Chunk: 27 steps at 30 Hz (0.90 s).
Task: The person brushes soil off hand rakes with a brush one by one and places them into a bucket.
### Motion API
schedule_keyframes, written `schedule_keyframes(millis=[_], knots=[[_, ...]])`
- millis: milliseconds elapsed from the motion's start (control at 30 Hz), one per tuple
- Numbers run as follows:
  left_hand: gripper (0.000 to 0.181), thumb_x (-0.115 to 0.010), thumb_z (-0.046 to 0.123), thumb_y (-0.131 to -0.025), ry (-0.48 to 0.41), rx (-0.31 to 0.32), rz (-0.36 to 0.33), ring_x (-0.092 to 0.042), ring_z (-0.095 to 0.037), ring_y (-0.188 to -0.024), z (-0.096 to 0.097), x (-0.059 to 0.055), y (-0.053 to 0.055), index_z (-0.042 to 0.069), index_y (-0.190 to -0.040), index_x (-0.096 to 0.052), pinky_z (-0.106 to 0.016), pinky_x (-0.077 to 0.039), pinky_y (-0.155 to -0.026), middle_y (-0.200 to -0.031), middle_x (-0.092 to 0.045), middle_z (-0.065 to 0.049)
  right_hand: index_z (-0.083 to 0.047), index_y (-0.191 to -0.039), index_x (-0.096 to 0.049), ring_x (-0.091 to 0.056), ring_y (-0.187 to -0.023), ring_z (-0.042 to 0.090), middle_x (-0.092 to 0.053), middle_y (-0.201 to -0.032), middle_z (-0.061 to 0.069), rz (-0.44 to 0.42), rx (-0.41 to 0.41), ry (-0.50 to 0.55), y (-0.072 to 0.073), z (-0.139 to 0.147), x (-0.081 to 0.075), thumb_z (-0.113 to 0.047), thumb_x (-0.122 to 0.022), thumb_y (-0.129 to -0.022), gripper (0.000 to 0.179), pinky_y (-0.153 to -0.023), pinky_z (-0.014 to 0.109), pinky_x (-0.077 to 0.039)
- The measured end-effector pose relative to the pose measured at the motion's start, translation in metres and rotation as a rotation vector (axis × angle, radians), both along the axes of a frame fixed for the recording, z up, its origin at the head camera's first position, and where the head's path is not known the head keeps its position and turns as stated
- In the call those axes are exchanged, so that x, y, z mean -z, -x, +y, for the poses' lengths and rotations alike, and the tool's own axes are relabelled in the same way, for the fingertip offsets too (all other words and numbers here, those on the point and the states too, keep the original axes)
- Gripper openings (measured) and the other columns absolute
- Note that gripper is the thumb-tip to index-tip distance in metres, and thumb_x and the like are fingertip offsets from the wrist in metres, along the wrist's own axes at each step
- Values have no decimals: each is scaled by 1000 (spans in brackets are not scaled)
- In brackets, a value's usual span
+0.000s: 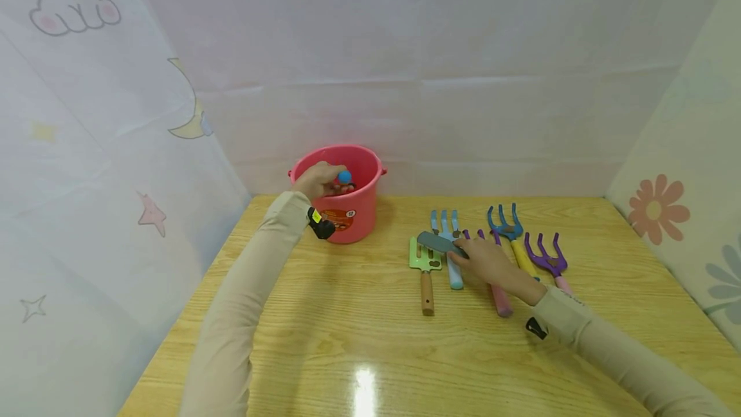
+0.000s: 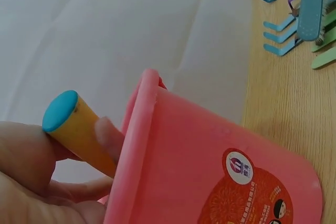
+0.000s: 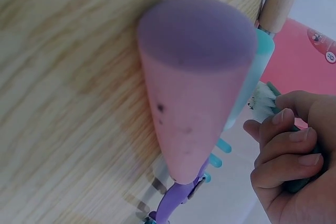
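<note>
At the pink bucket (image 1: 365,211), my left hand (image 1: 318,180) reaches over the near rim. It grips a yellow tool handle (image 2: 89,137) with a blue end cap (image 1: 345,177); the tool's lower part is hidden inside the bucket. My right hand (image 1: 489,266) holds a grey-green scrub brush (image 1: 435,242) above the row of garden tools. Pale bristles (image 3: 263,100) show on the brush's underside in the right wrist view. Beneath the brush lie a green fork with a wooden handle (image 1: 427,291) and a light blue hand rake (image 1: 456,275). Below my right hand is a purple rake's pink handle (image 1: 501,302).
Further right on the wooden table (image 1: 347,333) lie a blue rake with a yellow handle (image 1: 523,257) and a purple rake (image 1: 547,260) with a pink handle. Brown spots mark several tool heads. White patterned sheets (image 1: 463,114) enclose the table at the back and sides.
</note>
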State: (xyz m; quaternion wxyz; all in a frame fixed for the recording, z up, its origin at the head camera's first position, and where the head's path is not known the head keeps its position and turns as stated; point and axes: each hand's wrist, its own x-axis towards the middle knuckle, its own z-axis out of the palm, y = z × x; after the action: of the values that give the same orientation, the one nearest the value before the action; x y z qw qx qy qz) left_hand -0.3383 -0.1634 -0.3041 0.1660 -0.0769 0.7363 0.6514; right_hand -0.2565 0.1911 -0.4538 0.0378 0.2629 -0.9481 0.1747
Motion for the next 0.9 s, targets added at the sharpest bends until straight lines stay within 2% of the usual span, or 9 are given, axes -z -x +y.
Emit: schedule_keyframes(millis=[100, 200, 367, 433, 567, 667, 767, 900], knots=[[24, -55, -1, -93, 17, 4, 24, -65, -20, -64, 0, 3, 3, 3, -69, -55, -25, -54, -64, -66, -58, -9, 10, -119, -63, -43, -45, 9, -58, -63, -1, -6, 5, -7, 1, 0, 0, -24, -62, -98, 40, -43, 25, -29], [28, -56, -1, -93, 58, 16, 55, -63, -18, -60, -1, 7, 5, 4, -65, -56, -24, -53, -61, -59, -52, -5, 9, -120, -63, -44, -47, 9, -60, -67, 1, -17, 6, -13, 1, 0, 0, -25, -62, -99, 40, -43, 26, -31], [37, -58, -1, -90, 194, 59, 111, -49, -15, -51, 0, 12, 8, 8, -54, -51, -22, -43, -52, -52, -46, -2, 9, -121, -63, -46, -49, 10, -63, -72, 4, -40, 15, -20, 0, -1, -2, -26, -61, -99, 41, -44, 26, -31], [38, -58, 0, -89, 263, 68, 125, -48, -15, -48, 2, 14, 9, 9, -54, -50, -22, -41, -50, -52, -46, -2, 9, -121, -63, -47, -50, 10, -64, -74, 5, -41, 21, -17, 0, -1, -2, -26, -61, -99, 41, -45, 26, -31], [36, -59, -1, -87, 358, 71, 113, -48, -15, -50, 4, 19, 15, 8, -54, -50, -22, -40, -50, -53, -47, -2, 9, -120, -63, -44, -47, 10, -60, -67, 1, -36, 15, -6, -1, -1, -3, -25, -61, -99, 40, -44, 26, -30], [35, -59, -3, -86, 389, 60, 89, -47, -16, -52, 6, 23, 18, 8, -54, -50, -23, -40, -51, -53, -47, -2, 9, -121, -63, -39, -44, 8, -52, -60, -3, -35, 6, -3, -3, 0, -3, -25, -61, -99, 40, -43, 24, -27], [33, -57, -1, -90, 405, 37, 77, -49, -18, -56, 8, 25, 20, 7, -59, -50, -23, -42, -52, -55, -48, -2, 9, -121, -63, -37, -43, 7, -48, -57, -5, -34, 1, -1, -4, 0, -3, -25, -60, -99, 41, -43, 23, -26], [32, -56, -2, -91, 460, 54, 101, -44, -19, -57, 11, 25, 20, 8, -62, -46, -23, -39, -51, -57, -42, -2, 10, -121, -63, -34, -43, 7, -46, -56, -4, -32, 6, 0, -4, 0, -3, -25, -61, -99, 41, -43, 23, -25]])
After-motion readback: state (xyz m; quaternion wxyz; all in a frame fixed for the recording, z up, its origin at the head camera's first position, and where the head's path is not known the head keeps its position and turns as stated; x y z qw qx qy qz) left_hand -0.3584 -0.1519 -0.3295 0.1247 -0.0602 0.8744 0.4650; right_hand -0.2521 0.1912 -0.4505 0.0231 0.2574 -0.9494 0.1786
